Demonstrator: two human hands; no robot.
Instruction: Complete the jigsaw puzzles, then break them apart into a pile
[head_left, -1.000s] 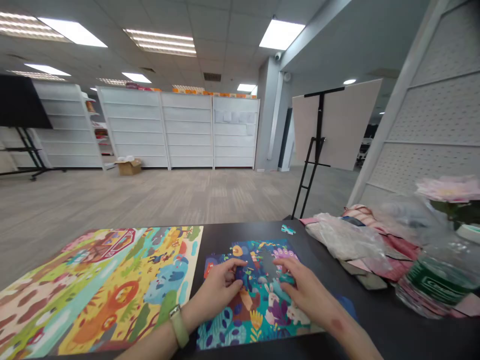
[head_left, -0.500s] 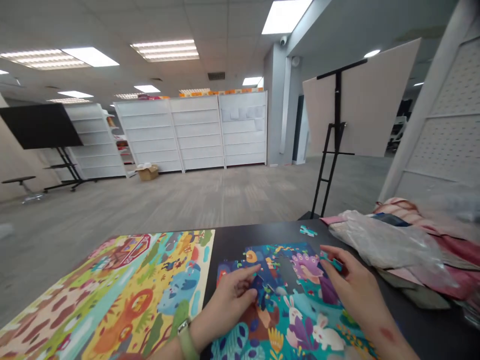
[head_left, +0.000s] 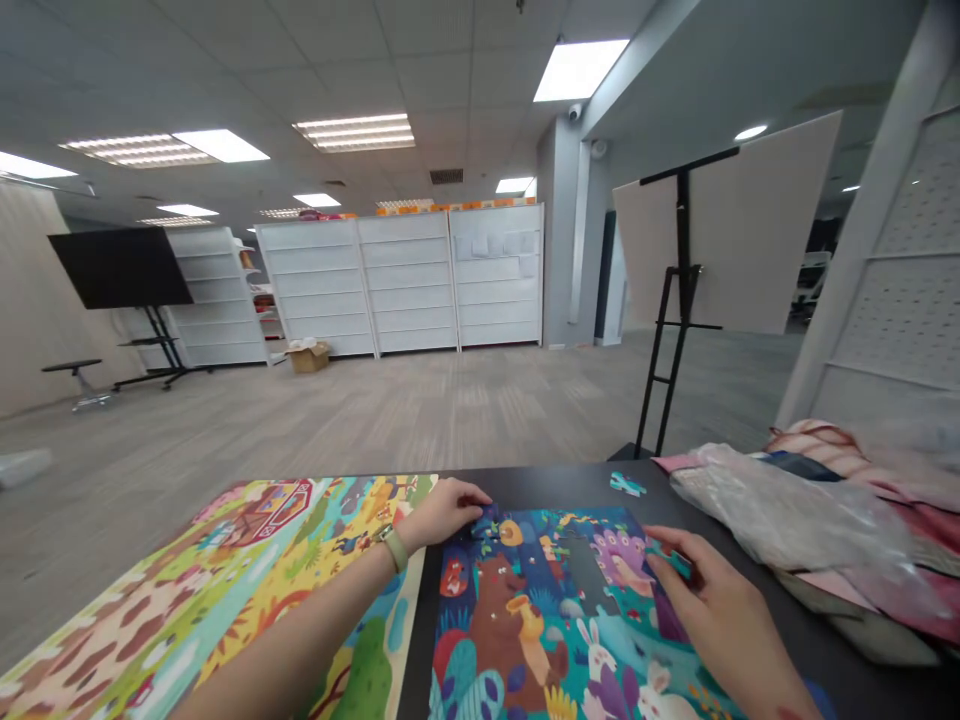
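Observation:
A jigsaw puzzle (head_left: 525, 620) with a bear, rabbits and a purple creature lies on the black table, largely assembled. A grey gap (head_left: 589, 572) shows in its upper middle. At the puzzle's upper left corner, my left hand (head_left: 448, 512) pinches a dark blue puzzle piece (head_left: 486, 522) against the neighbouring pieces. My right hand (head_left: 712, 590) is over the right edge, thumb and fingers closed on a teal puzzle piece (head_left: 677, 562), partly hidden by the fingers. Another loose teal piece (head_left: 627, 484) rests on the table beyond the puzzle.
A colourful animal picture sheet (head_left: 375, 660) covers the table's left side, under my left forearm. Plastic-wrapped fabric bags (head_left: 810, 530) are piled at the right. Beyond the black table (head_left: 525, 487) stand an easel board (head_left: 720, 230), white shelves (head_left: 405, 290) and a screen on wheels (head_left: 120, 268).
My left hand has moved from over the puzzle's left middle to its upper left corner, uncovering the bear. My right hand stays by the right edge with its piece. The view has tilted up slightly.

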